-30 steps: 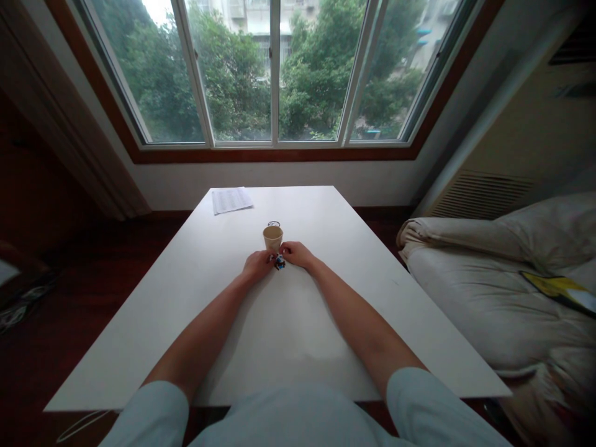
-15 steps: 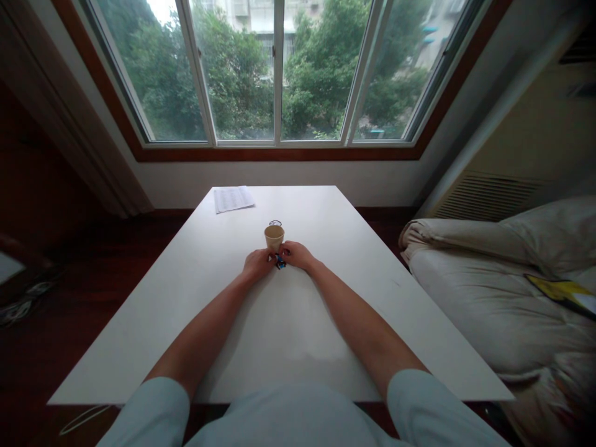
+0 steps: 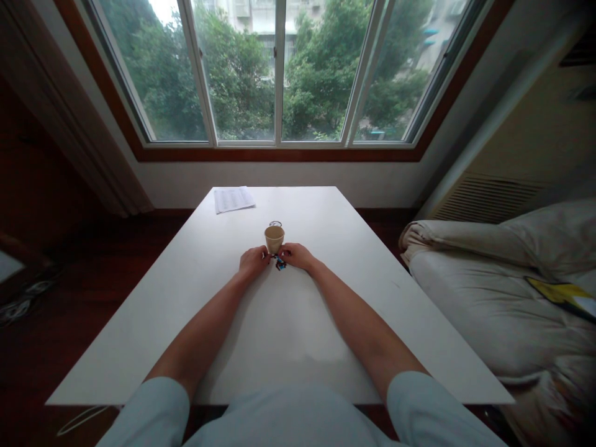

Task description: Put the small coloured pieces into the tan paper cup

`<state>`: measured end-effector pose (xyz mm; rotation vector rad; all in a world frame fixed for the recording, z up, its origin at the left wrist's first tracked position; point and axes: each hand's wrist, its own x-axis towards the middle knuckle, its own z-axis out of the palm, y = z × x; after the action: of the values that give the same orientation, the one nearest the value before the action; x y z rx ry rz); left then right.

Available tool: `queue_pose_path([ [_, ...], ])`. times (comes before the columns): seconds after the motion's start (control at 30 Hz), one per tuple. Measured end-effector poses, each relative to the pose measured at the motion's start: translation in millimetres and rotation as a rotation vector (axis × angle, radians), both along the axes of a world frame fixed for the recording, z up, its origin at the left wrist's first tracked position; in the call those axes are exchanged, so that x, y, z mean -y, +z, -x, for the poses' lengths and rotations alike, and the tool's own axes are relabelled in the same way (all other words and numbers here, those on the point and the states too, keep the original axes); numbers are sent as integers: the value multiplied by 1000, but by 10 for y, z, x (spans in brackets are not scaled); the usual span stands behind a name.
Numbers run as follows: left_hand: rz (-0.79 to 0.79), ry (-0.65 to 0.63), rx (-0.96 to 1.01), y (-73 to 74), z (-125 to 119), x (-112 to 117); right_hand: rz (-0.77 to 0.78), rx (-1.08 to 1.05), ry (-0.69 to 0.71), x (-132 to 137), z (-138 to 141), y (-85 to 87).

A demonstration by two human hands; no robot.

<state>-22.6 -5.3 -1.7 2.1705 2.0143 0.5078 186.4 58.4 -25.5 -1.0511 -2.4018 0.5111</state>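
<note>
A tan paper cup (image 3: 274,239) stands upright on the white table, its mouth toward me. Just in front of it lies a small cluster of dark and blue pieces (image 3: 280,264), too small to name. My left hand (image 3: 253,261) is at the cluster's left, fingers pinched together; any thing between them is too small to make out. On the other side my right hand (image 3: 298,255) has its fingertips closed by the cup's lower right and the top of the cluster. What those fingers hold is hidden. Behind the cup rests a thin dark loop (image 3: 275,223), partly covered.
Printed paper sheets (image 3: 234,200) lie at the far left corner of the white table (image 3: 354,347). A cream sofa (image 3: 465,292) with a yellow and black item (image 3: 561,295) stands to the right. The window (image 3: 279,74) is beyond the table, and cables (image 3: 23,304) lie on the floor at left.
My left hand has shifted slightly left, away from the small pieces and the cup. My right hand has barely moved, and the cup stays in place.
</note>
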Motion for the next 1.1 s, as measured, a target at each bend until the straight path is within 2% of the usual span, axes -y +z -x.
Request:
queue_pose_path([
  [0.23,-3,14,27,-72,67,-81,58,-26,-8,-13,-4,-16],
  [0.4,34,-33,61,-51,96,-97,67,-25,-14,6,2,-7],
  [0.77,14,-40,54,-55,79,-78,81,-26,-28,2,4,-19],
  [1.1,97,-204,107,42,206,-102,102,-6,-15,23,-3,12],
])
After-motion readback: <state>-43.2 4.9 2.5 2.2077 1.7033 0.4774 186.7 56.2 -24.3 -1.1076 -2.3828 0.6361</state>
